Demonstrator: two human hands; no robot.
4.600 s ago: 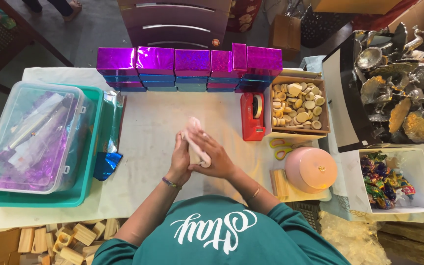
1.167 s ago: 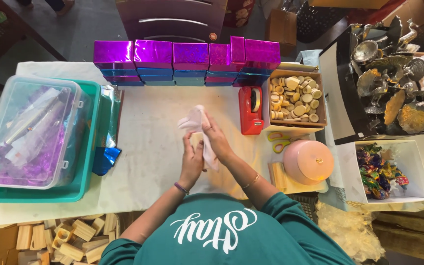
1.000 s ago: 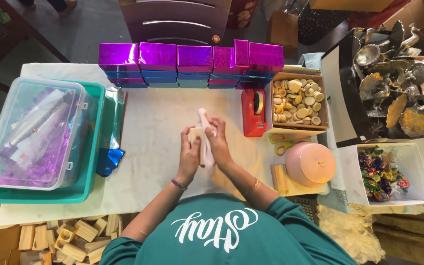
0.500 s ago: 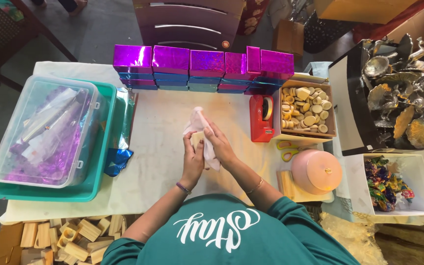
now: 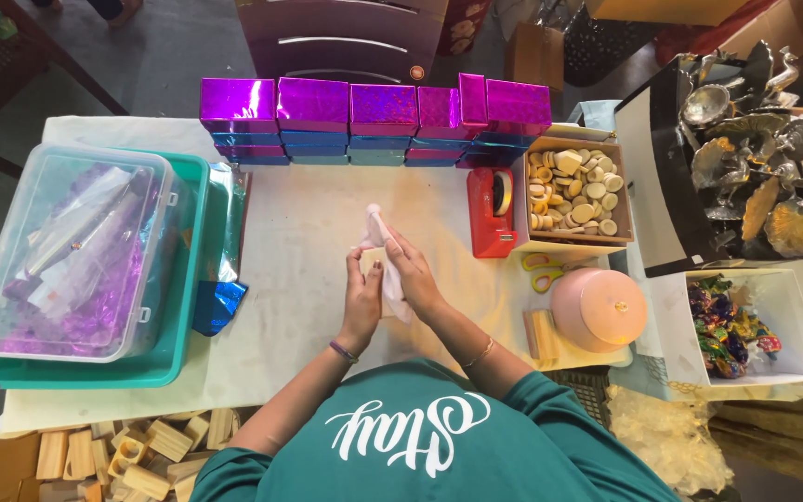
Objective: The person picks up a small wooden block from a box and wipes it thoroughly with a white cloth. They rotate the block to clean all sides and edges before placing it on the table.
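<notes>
Cream tabletop [image 5: 309, 223], left hand [image 5: 362, 302] and right hand [image 5: 413, 271] pressed together around pale cloth [image 5: 378, 229].

The person wears a teal green shirt [image 5: 439, 446] with short sleeves that end above the elbows, and across the back of it runs a white word in flowing script; I do not copy it here. On the wrist of the left hand [image 5: 362, 302] there is a thin dark purple band [image 5: 343, 350]; on the wrist of the right hand [image 5: 413, 274] sits a thin golden bangle [image 5: 481, 352]; both forearms are bare, and no rings can be made out from here.
</notes>
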